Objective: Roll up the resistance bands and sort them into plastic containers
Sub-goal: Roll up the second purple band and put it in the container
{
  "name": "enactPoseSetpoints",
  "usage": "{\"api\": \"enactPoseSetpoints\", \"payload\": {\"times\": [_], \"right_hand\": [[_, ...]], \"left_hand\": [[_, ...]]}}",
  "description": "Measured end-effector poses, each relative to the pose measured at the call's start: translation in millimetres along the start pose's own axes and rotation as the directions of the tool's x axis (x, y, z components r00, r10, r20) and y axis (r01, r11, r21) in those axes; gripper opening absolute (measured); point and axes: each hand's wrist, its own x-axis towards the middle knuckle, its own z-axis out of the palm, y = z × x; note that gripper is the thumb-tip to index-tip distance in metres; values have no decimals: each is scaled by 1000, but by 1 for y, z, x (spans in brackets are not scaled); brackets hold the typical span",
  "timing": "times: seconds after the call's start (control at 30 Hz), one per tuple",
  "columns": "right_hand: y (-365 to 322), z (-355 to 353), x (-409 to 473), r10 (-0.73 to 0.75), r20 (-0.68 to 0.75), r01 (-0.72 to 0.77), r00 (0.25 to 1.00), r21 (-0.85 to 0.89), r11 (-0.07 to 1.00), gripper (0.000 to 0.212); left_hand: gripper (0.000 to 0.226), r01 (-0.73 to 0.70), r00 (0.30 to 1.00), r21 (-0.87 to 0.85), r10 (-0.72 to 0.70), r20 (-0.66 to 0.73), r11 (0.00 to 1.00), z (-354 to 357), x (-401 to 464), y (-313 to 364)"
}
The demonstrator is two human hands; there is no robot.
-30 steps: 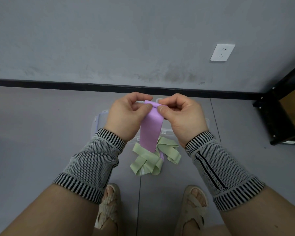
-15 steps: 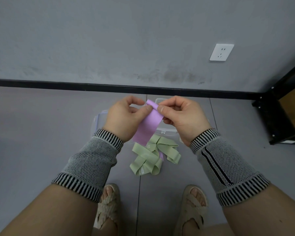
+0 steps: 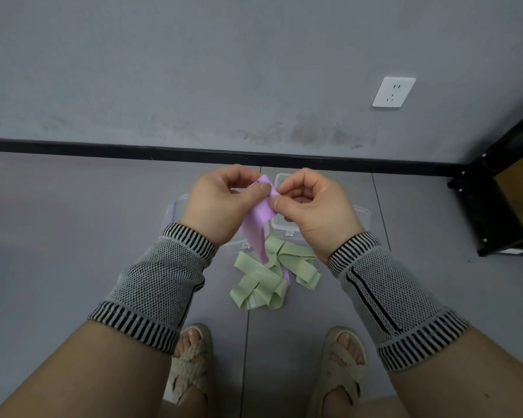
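Observation:
A purple resistance band (image 3: pixel 258 224) hangs from both my hands above the floor. My left hand (image 3: pixel 221 203) pinches its top edge with thumb and fingers, and my right hand (image 3: pixel 314 206) pinches the same top end from the other side. Below them a loose pile of pale green bands (image 3: pixel 266 279) lies on the floor, with a bit of another purple band (image 3: pixel 286 275) poking out of it. Clear plastic containers (image 3: pixel 284 230) stand on the floor behind the pile, mostly hidden by my hands.
The grey wall with a black skirting (image 3: pixel 133 150) runs across just beyond the containers. A black metal shelf frame (image 3: pixel 489 206) holding a cardboard box stands at the right. My sandalled feet (image 3: pixel 193 357) are planted just below the green pile.
The top end of the purple band has been folded narrower between my fingertips, and its hanging tail has swung slightly left. Both hands stay close together at the same height.

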Motion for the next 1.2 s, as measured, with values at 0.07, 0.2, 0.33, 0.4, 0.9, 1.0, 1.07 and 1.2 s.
{"api": "enactPoseSetpoints", "payload": {"times": [0.07,0.2,0.33,0.4,0.9,1.0,1.07,1.2], "right_hand": [[0,-2,0,47,36,-50,998,78,996,19],[1,-5,2,108,88,-120,990,154,981,18],[-1,-5,0,74,134,-84,988,69,994,16],[0,-5,0,67,119,-76,991,71,995,19],[1,-8,0,81,52,-87,995,106,991,23],[3,-6,0,65,47,-70,997,119,990,24],[3,-3,0,42,47,-48,998,124,991,24],[3,4,-2,-31,36,28,999,67,997,27]], "left_hand": [[9,8,1000,-15,-8,9,1000,-2,0,0],[11,19,999,-3,-19,37,1000,-4,-1,0],[14,-13,997,46,9,73,999,-5,-1,-2],[11,-29,997,77,23,74,997,-5,-1,-3],[27,-114,986,136,94,140,984,-14,-2,0],[26,-120,986,103,107,128,987,-13,-3,1],[20,-129,988,63,123,95,990,-9,-4,0],[13,-163,986,50,164,-12,985,-1,-5,1]]}}
